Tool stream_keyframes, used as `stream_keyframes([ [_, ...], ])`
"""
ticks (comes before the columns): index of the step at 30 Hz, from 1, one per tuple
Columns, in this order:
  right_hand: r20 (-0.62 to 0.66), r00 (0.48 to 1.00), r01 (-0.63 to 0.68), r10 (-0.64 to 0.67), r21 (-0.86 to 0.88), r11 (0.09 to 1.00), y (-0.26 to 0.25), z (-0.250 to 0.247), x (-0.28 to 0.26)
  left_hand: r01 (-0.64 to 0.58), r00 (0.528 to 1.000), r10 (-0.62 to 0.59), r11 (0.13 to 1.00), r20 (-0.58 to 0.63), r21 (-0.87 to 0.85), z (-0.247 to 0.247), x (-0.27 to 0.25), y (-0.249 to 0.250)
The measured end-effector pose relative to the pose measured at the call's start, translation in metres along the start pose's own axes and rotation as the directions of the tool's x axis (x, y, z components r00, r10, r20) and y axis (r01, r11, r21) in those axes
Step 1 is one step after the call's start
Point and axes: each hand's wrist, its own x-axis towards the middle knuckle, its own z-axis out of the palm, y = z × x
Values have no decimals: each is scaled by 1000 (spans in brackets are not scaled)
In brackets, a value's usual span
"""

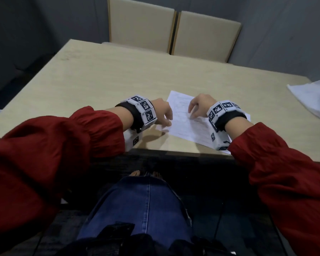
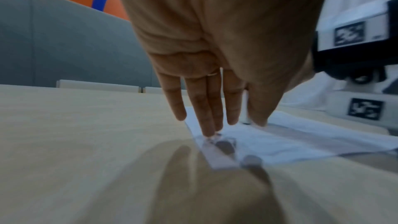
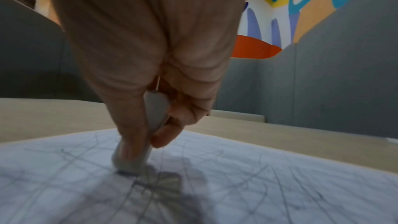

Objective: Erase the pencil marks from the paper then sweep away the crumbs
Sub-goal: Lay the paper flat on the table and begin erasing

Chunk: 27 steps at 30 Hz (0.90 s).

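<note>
White paper (image 1: 185, 124) lies at the lower centre of the head view, near the front edge of your worktop (image 1: 100, 80), turned at a slant and covered with crossing pencil marks (image 3: 269, 176).

Your left hand (image 1: 163, 113) sits at the paper's left edge. In the left wrist view its fingers (image 2: 206, 108) are straight and close together, pointing down, with the tips pressing on the paper's corner. A thin ring shows on one finger.

Your right hand (image 1: 199, 108) is over the middle of the sheet, clamped on a pale eraser (image 3: 137, 152). In the right wrist view the thumb and fingers pinch it from both sides, and its lower end touches the paper right on the marks, throwing a dark shadow just below. The eraser shows as a small white sliver under the hand in the head view. Whether crumbs lie on the sheet you cannot tell; the picture is too blurred.

Both wrists carry white bands with black square markers, above red sleeves. At the right edge of the head view lies a white sheet (image 1: 312, 97). Two beige chairs (image 1: 174, 28) stand at the top, behind the worktop.
</note>
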Motion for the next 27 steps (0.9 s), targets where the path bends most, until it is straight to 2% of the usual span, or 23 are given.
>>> stream_keyframes([
  [3,23,999,46,-45,-19,999,-2,-2,2,60,998,-62,995,22,80,-6,25,-12],
  [7,-119,992,42,-31,89,995,-7,-1,12,84,967,-132,972,216,220,-15,40,-23],
  [9,-176,983,67,-49,99,993,-15,-1,17,72,953,-149,957,264,281,-16,37,-24],
  [13,-224,966,146,-128,64,987,-31,6,22,47,954,-140,945,267,325,-3,33,-30],
  [17,-199,965,178,-173,5,984,-46,16,25,66,957,-157,936,243,346,5,27,-25],
  [24,-192,965,182,-179,3,983,-55,25,20,107,953,-195,932,231,346,5,18,-20],
  [27,-136,966,224,-222,1,975,-54,30,6,116,959,-197,929,205,351,6,18,-19],
])
